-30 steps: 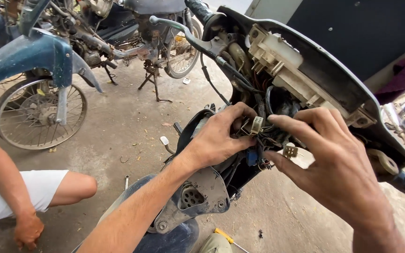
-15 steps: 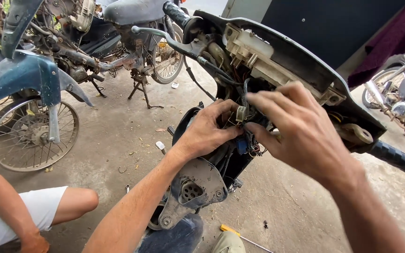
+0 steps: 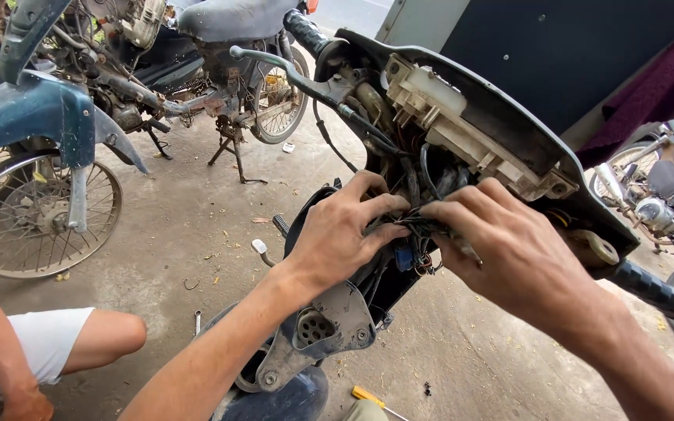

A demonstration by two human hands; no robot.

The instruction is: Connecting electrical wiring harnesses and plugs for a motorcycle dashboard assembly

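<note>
Now both hands are deep in the opened handlebar housing (image 3: 501,148) of the motorcycle: the left hand (image 3: 345,234) and right hand (image 3: 509,249) have their fingers pinched on the dark wire bundle (image 3: 415,228) under the headset, just above a blue connector (image 3: 404,257). Which wire each grips is hard to tell. Another person's knee (image 3: 111,337) sits bottom left.

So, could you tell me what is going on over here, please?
A person is working with both bare hands inside the opened handlebar housing of a motorbike. The left hand and right hand both pinch a tangle of wires below the pale instrument unit. A blue connector hangs just beneath. Another person crouches at the left, beside a second motorbike on the concrete floor.
</note>
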